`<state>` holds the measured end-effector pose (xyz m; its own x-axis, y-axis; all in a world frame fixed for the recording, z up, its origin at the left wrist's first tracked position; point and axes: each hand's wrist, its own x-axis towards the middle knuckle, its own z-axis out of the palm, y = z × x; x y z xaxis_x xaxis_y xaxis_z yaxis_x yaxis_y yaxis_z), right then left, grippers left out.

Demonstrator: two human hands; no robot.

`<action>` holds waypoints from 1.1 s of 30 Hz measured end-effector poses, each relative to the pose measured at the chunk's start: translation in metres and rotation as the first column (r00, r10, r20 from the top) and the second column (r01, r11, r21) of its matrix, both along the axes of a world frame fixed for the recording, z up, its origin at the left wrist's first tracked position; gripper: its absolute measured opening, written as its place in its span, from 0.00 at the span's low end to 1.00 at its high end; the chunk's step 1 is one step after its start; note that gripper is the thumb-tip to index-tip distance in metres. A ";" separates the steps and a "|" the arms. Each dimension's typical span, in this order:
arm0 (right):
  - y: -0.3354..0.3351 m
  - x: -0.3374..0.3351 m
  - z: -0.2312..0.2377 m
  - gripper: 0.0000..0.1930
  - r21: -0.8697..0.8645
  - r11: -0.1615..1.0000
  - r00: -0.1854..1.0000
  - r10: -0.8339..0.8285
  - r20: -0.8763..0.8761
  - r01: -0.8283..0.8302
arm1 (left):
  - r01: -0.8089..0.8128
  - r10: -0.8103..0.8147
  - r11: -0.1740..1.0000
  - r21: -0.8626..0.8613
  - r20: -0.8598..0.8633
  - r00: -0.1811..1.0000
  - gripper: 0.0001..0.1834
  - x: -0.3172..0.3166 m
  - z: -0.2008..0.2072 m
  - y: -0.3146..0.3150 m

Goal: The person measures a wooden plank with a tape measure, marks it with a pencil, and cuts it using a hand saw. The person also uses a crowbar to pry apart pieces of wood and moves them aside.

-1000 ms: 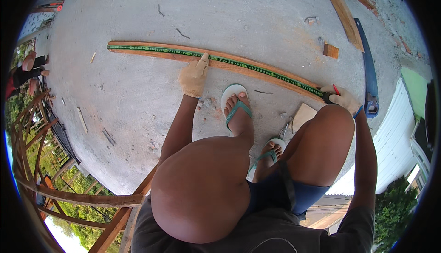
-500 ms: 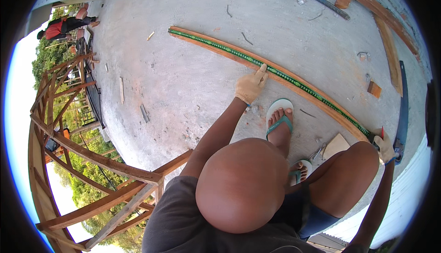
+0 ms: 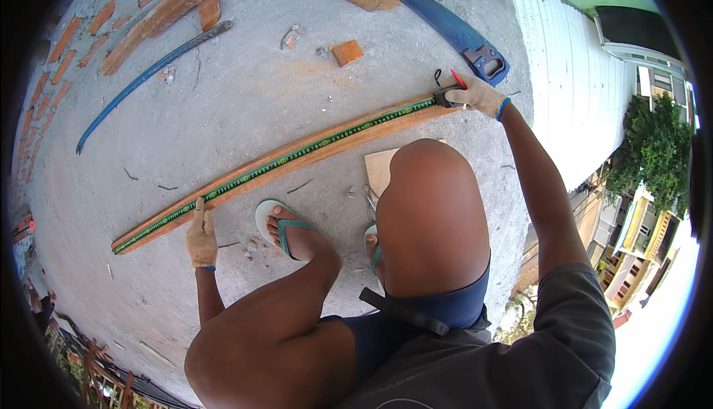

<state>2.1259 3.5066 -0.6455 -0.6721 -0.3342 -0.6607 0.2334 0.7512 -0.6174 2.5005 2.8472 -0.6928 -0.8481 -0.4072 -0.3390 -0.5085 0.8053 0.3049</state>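
Note:
A long wooden plank [image 3: 297, 165] lies aslant on the concrete, with a green tape measure blade [image 3: 264, 167] stretched along its top. My left hand [image 3: 201, 243], in a pale work glove, lays an outstretched finger on the blade towards the plank's left part. At the right end my gloved right hand [image 3: 479, 97] grips the dark tape measure case [image 3: 444, 98]. A thin red pencil-like stick [image 3: 458, 79] sticks up from that same hand; its lower part is hidden. Just beyond the right hand rests a handsaw [image 3: 453, 27] with a blue blade.
A bent blue bar [image 3: 145, 82], wooden beams [image 3: 174, 4] and a small wood block [image 3: 347, 53] lie beyond the plank. My sandalled foot [image 3: 286, 229] stands on the near side, close to a flat pale board [image 3: 379, 171]. White corrugated sheeting [image 3: 572, 75] borders the right.
The view has swung to the right, so the plank now slants the other way. Both hands remain at about the same places along the tape; the saw shows fully.

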 end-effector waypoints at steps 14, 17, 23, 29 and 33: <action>0.063 0.012 0.021 0.27 0.130 0.974 0.983 -0.186 0.006 0.183 | 0.508 -0.311 0.837 -0.202 0.589 0.746 0.39 -0.031 0.033 -0.003; 0.065 0.016 0.021 0.28 0.038 0.967 0.965 -0.248 -0.082 0.251 | 0.491 -0.302 0.848 -0.197 0.583 0.754 0.40 -0.028 0.032 -0.001; 0.072 0.005 0.017 0.27 0.080 0.936 0.939 -0.343 0.010 0.342 | 0.476 -0.320 0.867 -0.149 0.566 0.760 0.40 -0.030 0.030 -0.016; 0.083 -0.009 0.014 0.22 0.101 0.943 0.930 -0.286 -0.231 0.315 | 0.506 -0.336 0.848 -0.158 0.579 0.743 0.40 -0.035 0.035 -0.017; 0.078 -0.011 0.010 0.22 0.045 0.971 0.931 -0.213 -0.297 0.236 | 0.525 -0.357 0.833 -0.171 0.559 0.748 0.38 -0.046 0.042 -0.011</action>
